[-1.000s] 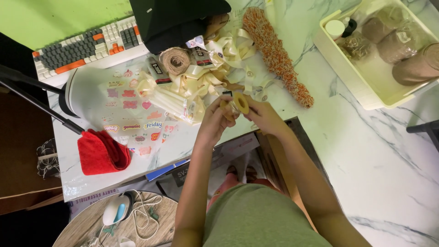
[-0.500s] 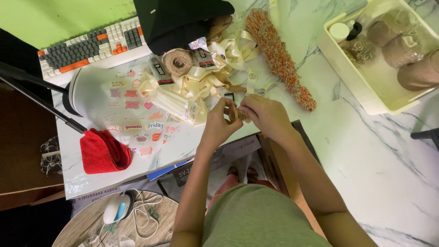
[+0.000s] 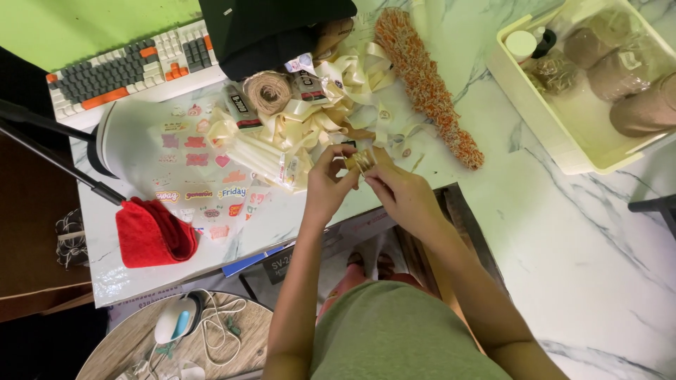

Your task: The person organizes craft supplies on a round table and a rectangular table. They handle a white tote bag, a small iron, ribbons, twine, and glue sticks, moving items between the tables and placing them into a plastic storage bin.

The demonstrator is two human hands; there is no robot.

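In the head view, both hands meet just above the middle of the frame, over the front edge of the white desk [image 3: 141, 281]. The left hand [image 3: 325, 184] has its fingers pinched narrow on a small bundle of twine [image 3: 360, 160], and the right hand [image 3: 403, 195] pinches the same bundle from the other side, so the bundle sits between the fingertips of both, held just above the desk. Right behind the hands lies a loose heap of cream ribbon [image 3: 310, 127], with a spool of brown twine [image 3: 267, 90] at its upper left edge. To the right of the heap an orange and white bristly brush [image 3: 426, 84] lies slantwise from the upper middle downward. A sheet of stickers [image 3: 201, 169] lies left of the ribbon, and a red cloth [image 3: 151, 233] sits at the lower left on the desk. In the upper left a keyboard [image 3: 120, 74] with grey and orange keys lies at an angle. In the upper right a white bin [image 3: 535, 105] holds brown rolls. A computer mouse [image 3: 174, 325] rests on a round wooden surface at the bottom left.
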